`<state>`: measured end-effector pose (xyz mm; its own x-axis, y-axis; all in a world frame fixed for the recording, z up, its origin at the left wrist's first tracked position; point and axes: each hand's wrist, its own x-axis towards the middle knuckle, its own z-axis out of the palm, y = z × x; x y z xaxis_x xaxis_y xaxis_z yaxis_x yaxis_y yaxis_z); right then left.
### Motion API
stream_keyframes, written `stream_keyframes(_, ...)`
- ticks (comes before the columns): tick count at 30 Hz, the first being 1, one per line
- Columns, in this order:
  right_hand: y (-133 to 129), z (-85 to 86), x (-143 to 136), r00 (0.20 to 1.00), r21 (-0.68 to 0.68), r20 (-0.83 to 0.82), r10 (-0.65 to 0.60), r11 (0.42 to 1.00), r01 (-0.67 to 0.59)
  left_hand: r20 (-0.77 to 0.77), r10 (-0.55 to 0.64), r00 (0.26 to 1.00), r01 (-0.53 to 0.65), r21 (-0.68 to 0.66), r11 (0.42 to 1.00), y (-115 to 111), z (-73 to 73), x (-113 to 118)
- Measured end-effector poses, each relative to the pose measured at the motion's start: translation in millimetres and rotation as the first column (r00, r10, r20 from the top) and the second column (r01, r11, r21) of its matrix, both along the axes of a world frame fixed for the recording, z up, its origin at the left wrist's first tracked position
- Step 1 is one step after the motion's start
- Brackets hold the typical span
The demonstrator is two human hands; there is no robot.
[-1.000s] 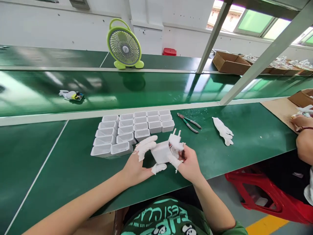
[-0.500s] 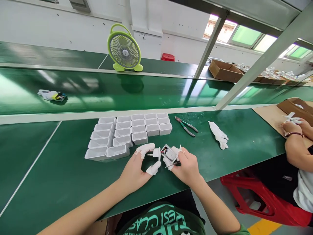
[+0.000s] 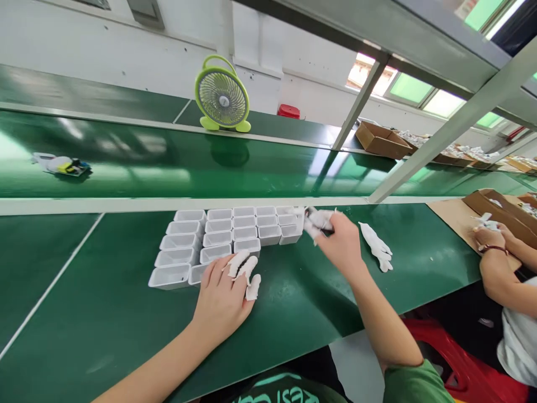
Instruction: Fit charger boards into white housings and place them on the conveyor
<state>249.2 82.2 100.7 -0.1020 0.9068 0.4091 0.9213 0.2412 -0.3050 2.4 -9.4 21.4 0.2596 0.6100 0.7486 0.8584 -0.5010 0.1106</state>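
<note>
My left hand (image 3: pixel 226 288), with white coverings on several fingertips, rests over the front edge of the box group, fingers spread and slightly bent, partly hiding a front box. Rows of open white plastic boxes (image 3: pixel 216 239) stand on the green table. My right hand (image 3: pixel 342 240), blurred at its covered fingertips, is closed at the right end of the back rows. Its fingers seem to pinch a white plastic case (image 3: pixel 299 219) standing against the last boxes. A small dark part shows by the fingertips; what it is I cannot make out.
A white glove (image 3: pixel 376 247) lies right of my right hand. Behind a pale rail runs a green belt carrying a small white device (image 3: pixel 62 165). A green fan (image 3: pixel 223 98) stands beyond. At right, a co-worker's hands (image 3: pixel 490 235) handle white parts near cardboard boxes (image 3: pixel 489 211).
My hands have parted: the left went down to the boxes, the right moved forward to their right end with the white case. The pliers are now hidden. The device on the belt moved left.
</note>
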Motion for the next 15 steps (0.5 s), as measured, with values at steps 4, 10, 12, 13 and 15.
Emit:
stream_keyframes(4, 100.9, 14.0, -2.6, 0.972, -0.195, 0.141, -0.189, 0.957, 0.214, -0.106, 0.101, 0.989, -0.107, -0.047, 0.993, 4.4, -6.4, -1.3)
stream_keyframes(10, 169.3, -6.2, -25.4, 0.958, -0.299, 0.164, -0.237, 0.913, 0.277, -0.133, 0.117, 0.984, -0.124, -0.049, 0.991, 10.7, -12.3, -2.9)
stream_keyframes(12, 172.1, -7.1, -32.2, 0.959, -0.317, 0.171, -0.226, 0.909, 0.270, -0.122, 0.120, 0.985, -0.124, -0.026, 0.992, 12.5, -12.5, -1.0)
stream_keyframes(13, 171.8, -5.8, -34.3, 0.962, -0.321, 0.174, -0.211, 0.911, 0.258, -0.113, 0.124, 0.986, -0.126, -0.012, 0.992, 13.8, -12.9, 0.4)
stream_keyframes(15, 169.5, -1.7, -33.9, 0.970, -0.318, 0.177, -0.167, 0.923, 0.217, -0.077, 0.151, 0.986, -0.147, 0.056, 0.988, 17.9, -15.0, 2.9)
